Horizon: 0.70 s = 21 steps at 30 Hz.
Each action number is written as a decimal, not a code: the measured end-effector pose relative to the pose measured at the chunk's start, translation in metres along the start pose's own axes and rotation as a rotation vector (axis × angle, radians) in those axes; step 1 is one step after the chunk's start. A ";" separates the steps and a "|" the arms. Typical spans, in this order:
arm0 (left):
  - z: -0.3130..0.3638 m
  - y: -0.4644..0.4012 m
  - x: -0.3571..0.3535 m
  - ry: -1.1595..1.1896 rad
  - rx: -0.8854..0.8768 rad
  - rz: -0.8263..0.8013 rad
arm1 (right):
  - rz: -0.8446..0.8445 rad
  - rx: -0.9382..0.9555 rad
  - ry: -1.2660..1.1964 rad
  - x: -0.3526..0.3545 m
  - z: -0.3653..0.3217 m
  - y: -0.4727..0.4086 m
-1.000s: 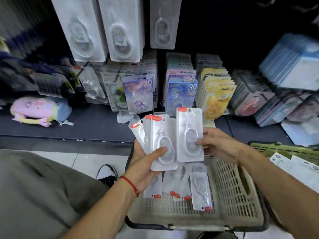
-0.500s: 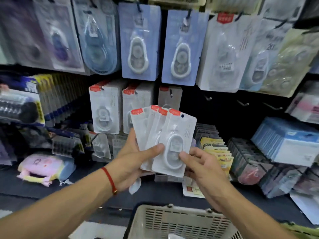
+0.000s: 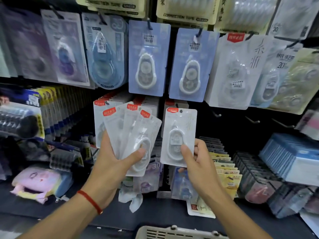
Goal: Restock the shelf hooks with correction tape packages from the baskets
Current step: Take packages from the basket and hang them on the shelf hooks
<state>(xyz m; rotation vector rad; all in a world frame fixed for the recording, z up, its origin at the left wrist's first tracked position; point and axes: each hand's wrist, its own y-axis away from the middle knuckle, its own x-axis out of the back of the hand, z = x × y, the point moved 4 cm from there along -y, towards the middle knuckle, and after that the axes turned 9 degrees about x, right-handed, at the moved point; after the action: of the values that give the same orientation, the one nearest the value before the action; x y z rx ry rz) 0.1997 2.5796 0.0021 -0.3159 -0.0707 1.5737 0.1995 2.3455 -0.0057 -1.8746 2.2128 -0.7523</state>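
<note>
My left hand (image 3: 112, 163) grips a fan of three white correction tape packages (image 3: 136, 133) with red labels at the top. My right hand (image 3: 198, 163) holds a single matching package (image 3: 179, 133) upright by its lower right corner, a little apart from the fan. Behind both, hooks carry rows of the same white red-labelled packages (image 3: 98, 107), partly hidden by the ones I hold. Bare hooks (image 3: 216, 114) stick out of the dark panel to the right of the single package. The rim of a beige basket (image 3: 172, 232) shows at the bottom edge.
Blue-backed tape packs (image 3: 148, 57) and other carded tapes (image 3: 233, 71) hang on the upper row. Boxes of small packets (image 3: 224, 169) stand on the dark shelf. A pink pouch (image 3: 38, 181) lies at the left, blue stacked packs (image 3: 291, 157) at the right.
Both hands have risen from the basket to the hook level. My right hand has pulled one package off the fan and moved it to the right.
</note>
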 end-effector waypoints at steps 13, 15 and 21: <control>0.002 0.000 0.000 0.025 -0.035 0.044 | 0.066 -0.047 -0.036 0.001 0.003 -0.008; 0.002 0.000 -0.003 0.031 -0.024 0.044 | -0.012 -0.180 0.051 0.000 0.015 -0.009; -0.009 0.003 -0.016 0.122 0.097 -0.056 | -0.276 -0.144 0.070 -0.013 0.012 0.005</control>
<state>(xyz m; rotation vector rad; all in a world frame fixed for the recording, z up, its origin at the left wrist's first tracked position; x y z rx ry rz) 0.1990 2.5624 -0.0046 -0.3306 0.0906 1.4944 0.2027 2.3554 -0.0210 -2.2906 2.1249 -0.7264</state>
